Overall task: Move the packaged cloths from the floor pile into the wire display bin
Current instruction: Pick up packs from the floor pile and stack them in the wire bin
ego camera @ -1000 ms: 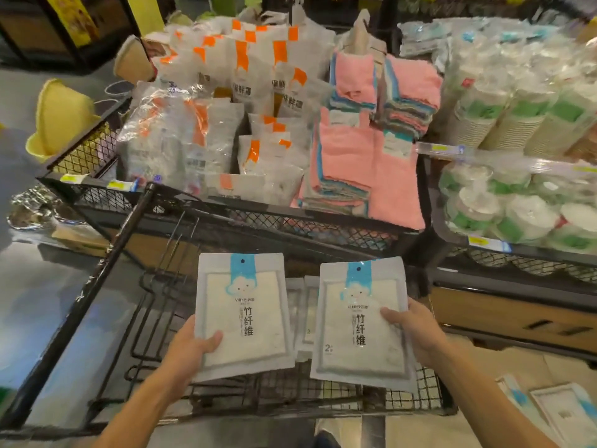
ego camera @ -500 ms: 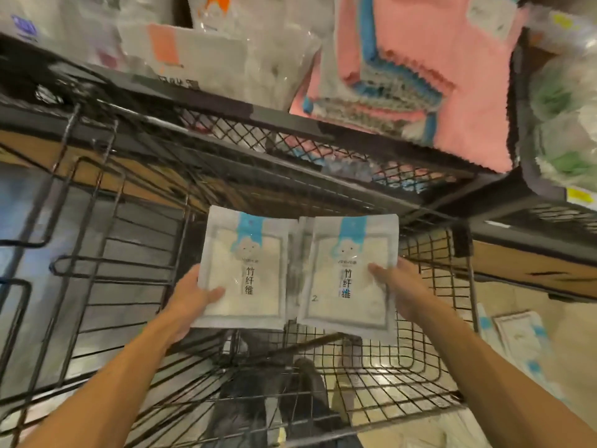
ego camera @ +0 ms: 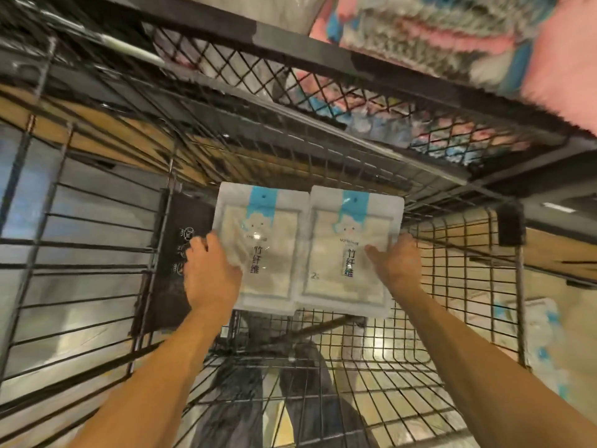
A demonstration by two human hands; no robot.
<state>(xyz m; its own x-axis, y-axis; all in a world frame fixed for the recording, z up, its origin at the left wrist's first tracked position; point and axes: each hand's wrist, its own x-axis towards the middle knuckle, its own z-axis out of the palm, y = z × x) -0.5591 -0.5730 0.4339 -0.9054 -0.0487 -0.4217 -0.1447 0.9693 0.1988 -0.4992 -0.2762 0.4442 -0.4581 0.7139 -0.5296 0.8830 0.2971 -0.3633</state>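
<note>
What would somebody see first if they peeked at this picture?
First, two white packets with blue tops, side by side in the middle: the left packet held by the left hand and the right packet by the right hand. All around and below them is a black wire basket. Up in the top right corner sits a fluffy stack of pink and blue cloths on a mesh shelf.

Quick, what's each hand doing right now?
Left hand: grips the left white plastic cloth packet with blue top.
Right hand: holds the matching right packet.
</note>
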